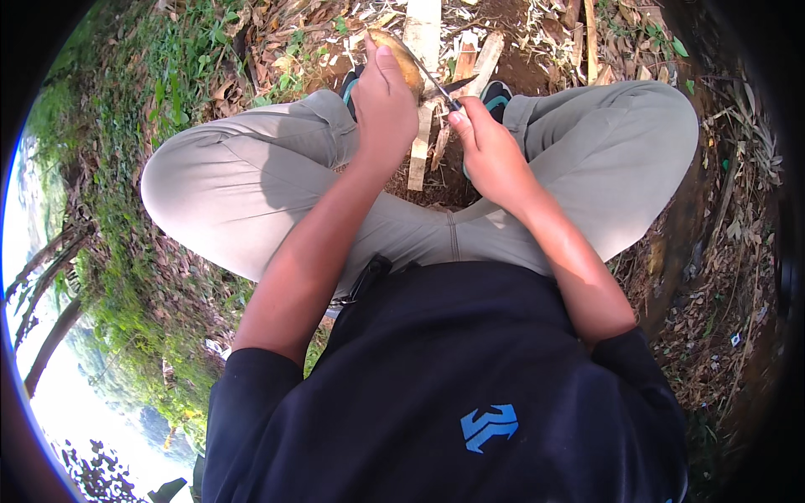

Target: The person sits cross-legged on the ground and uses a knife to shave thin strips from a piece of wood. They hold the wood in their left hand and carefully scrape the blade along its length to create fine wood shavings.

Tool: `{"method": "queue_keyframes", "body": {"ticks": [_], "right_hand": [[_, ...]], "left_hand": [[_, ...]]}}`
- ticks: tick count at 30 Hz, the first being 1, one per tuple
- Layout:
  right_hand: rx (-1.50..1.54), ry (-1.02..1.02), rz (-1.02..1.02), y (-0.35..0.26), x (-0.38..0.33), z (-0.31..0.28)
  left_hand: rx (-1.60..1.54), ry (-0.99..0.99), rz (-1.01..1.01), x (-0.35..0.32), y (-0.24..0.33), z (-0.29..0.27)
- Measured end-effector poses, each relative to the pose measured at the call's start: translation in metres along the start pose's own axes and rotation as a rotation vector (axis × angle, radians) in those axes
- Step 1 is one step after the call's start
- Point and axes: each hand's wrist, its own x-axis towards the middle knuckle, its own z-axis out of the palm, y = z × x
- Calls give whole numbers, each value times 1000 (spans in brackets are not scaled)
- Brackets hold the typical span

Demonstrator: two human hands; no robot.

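Observation:
I sit cross-legged on the ground in grey trousers. My left hand grips a yellowish-brown rounded piece of wood or husk, held out in front of my knees. My right hand is closed on the handle of a knife, whose thin blade runs up against the held piece. The handle itself is hidden inside the fist. Pale wood strips lie on the soil between my feet, just under both hands.
Split wooden slats and dry leaves litter the dirt ahead. A grassy slope drops away on the left. Dry twigs and leaf litter cover the ground to the right. My teal-trimmed shoes sit under the knees.

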Motion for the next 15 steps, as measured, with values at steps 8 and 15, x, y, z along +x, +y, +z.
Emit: {"method": "queue_keyframes", "body": {"ticks": [8,15], "right_hand": [[-339,19,2,-28,3,-14],[-403,90,-47,-45,2,-2]], "left_hand": [[54,6,6,4,1,1],[99,-87,-37,8,2,-7]]}}
